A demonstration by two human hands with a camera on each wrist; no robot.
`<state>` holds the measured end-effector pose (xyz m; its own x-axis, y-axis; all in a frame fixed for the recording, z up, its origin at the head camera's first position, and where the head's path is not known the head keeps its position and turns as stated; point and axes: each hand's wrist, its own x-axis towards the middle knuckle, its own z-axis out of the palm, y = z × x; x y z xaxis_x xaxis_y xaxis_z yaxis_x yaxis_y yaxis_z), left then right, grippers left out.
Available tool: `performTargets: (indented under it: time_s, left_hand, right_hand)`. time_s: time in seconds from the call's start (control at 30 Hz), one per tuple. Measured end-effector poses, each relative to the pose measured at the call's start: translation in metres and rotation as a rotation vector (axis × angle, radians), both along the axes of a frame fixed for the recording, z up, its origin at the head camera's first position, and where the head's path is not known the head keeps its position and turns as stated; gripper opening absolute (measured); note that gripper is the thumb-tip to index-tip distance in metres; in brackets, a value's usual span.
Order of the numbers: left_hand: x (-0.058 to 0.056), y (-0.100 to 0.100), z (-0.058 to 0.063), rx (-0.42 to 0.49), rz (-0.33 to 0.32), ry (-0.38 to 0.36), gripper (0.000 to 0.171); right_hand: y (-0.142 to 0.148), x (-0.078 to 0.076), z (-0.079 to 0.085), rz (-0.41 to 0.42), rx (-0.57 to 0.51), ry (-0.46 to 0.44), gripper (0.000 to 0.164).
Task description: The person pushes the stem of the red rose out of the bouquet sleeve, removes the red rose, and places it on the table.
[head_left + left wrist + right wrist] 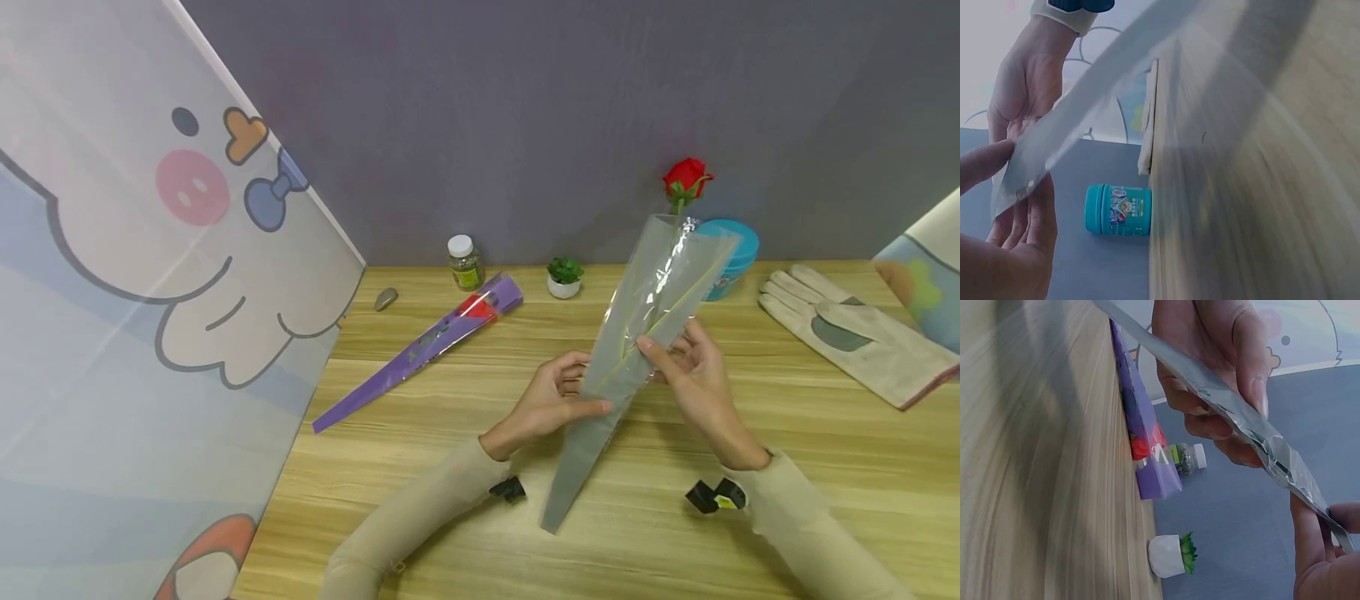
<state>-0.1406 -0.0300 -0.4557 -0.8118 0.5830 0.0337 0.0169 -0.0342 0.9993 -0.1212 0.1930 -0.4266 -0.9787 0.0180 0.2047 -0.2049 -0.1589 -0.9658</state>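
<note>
A grey flower sleeve point(581, 467) with a clear, shiny front is held up at a slant over the table, its narrow end toward me. My left hand point(551, 402) pinches its left edge, thumb on the front and fingers behind. On the right edge, my right hand point(701, 379) pinches it higher up, thumb across the clear front. A red rose point(685, 179) stands above the wide top, its green stem running down into the sleeve's mouth. Both wrist views show the sleeve point(1235, 412) nearly edge-on between the two hands.
Left on the wooden table point(450, 525) lies a purple-sleeved red rose point(390, 377). Behind stand a white-capped jar point(467, 271), a small potted plant point(564, 285) and a blue tub point(1125, 210). A grey stone point(386, 298) and work gloves point(862, 333) lie at the sides.
</note>
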Motion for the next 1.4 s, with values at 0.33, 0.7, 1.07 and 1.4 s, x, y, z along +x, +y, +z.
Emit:
performTargets:
  time_s: [0.33, 0.7, 1.07, 1.4]
  left_hand:
    - [0.001, 0.002, 0.001, 0.014, 0.023, 0.001, 0.060]
    - [0.003, 0.002, 0.001, -0.007, 0.024, -0.004, 0.061]
    - [0.007, -0.005, -0.002, -0.005, 0.025, 0.040, 0.065]
    - [0.008, -0.010, -0.004, 0.024, 0.040, 0.024, 0.064]
  right_hand:
    - [-0.002, -0.001, -0.001, -0.004, 0.020, -0.005, 0.040]
    - [-0.006, -0.002, -0.005, 0.008, -0.012, -0.003, 0.040]
    - [0.001, 0.003, -0.007, 0.050, 0.003, -0.021, 0.043]
    - [0.029, -0.010, 0.012, 0.056, -0.178, -0.003, 0.041]
